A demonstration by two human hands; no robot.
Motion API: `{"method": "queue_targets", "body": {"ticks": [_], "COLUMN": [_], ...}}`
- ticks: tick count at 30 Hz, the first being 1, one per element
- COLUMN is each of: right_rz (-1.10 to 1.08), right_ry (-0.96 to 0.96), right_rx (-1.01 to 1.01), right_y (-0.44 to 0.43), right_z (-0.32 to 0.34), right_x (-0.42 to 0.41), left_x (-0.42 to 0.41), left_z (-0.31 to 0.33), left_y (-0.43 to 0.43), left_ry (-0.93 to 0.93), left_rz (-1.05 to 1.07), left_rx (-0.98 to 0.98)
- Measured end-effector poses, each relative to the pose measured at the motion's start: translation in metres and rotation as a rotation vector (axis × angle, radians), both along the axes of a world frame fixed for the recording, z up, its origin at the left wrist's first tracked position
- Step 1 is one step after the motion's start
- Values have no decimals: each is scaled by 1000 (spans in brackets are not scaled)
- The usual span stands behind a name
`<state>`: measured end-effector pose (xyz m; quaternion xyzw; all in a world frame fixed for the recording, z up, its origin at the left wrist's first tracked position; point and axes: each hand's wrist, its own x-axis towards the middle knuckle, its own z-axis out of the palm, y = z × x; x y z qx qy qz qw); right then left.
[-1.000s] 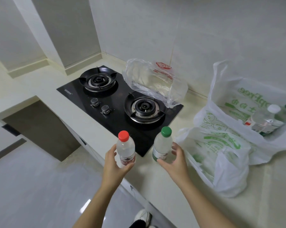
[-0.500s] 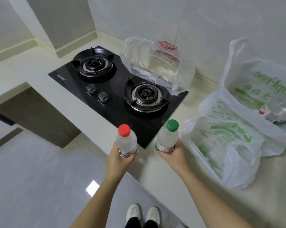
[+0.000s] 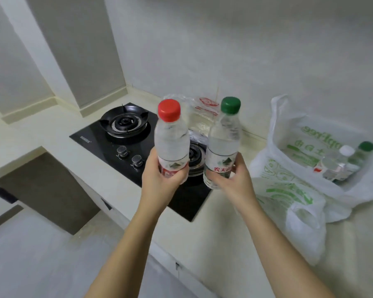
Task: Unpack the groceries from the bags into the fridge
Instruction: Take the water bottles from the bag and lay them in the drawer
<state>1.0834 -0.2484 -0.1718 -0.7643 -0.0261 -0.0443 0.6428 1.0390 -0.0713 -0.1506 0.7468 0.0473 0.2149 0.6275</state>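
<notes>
My left hand (image 3: pixel 159 181) grips the lower part of a clear water bottle with a red cap (image 3: pixel 170 136), held upright above the stove. Beside it, my right hand (image 3: pixel 235 181) grips a water bottle with a green cap (image 3: pixel 224 136), also upright. A white plastic bag with green print (image 3: pixel 288 186) lies open on the counter to the right; inside it lie two more bottles, one with a white cap (image 3: pixel 336 164) and one with a green cap (image 3: pixel 362 151). The fridge is not in view.
A black two-burner gas stove (image 3: pixel 117 134) is set into the pale counter (image 3: pixel 213 239), with a crumpled clear plastic bag (image 3: pixel 200 117) behind the bottles against the wall. An open recess (image 3: pixel 43 190) sits under the counter at left, above a glossy floor.
Both hands have lifted their bottles well up from counter level, and the bottles now stand high in front of the stove. The view has tilted upward toward the wall.
</notes>
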Motion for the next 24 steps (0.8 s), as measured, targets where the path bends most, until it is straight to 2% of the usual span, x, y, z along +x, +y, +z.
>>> {"method": "queue_targets", "body": {"ticks": [4,8,15,24], "right_rz": [-9,-21,-15,43], "right_ry": [-119,-206,-239,-225], "right_rx": [19,32,30,43], "right_y": [-2,-1,9,42], "right_z": [60,95,110,116], "right_x": [-4,-11,-24,-31], "left_x": [-3,-13,-29,-48], "left_z": [57,87,106,108], "left_y": [3,5,8,33], "left_ry": [-42,-65,-74,-103], "left_rz": [-37,-70,-154,-49], "left_rx": [19,-11,-73,-73]}}
